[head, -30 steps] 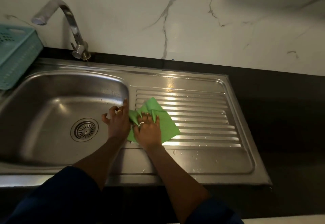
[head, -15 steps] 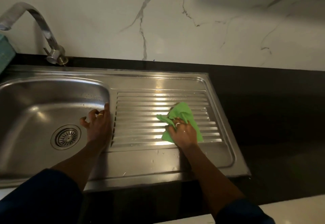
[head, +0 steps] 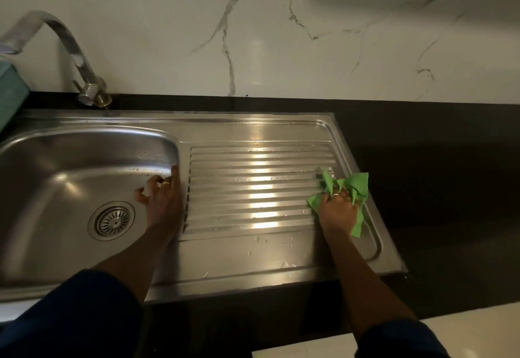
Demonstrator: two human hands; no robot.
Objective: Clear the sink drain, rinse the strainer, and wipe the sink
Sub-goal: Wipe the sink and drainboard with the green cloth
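A steel sink [head: 56,160] with a ridged drainboard [head: 253,183] fills the counter. The round strainer [head: 112,220] sits in the drain at the basin's bottom. My right hand [head: 339,210] presses a crumpled green cloth [head: 356,186] onto the drainboard's right end, by its raised rim. My left hand [head: 163,198] rests on the basin's right edge, fingers spread and curled over the wall, holding nothing. Water drops dot the flat strip in front of the ridges.
A curved steel tap [head: 70,53] stands at the back left. A teal basket [head: 9,90] shows at the left edge. Black countertop [head: 436,188] lies right of the sink, with a white marble wall [head: 281,34] behind.
My right hand has swept the green cloth from the drainboard's left end to its right end. My left hand has stayed on the basin's edge.
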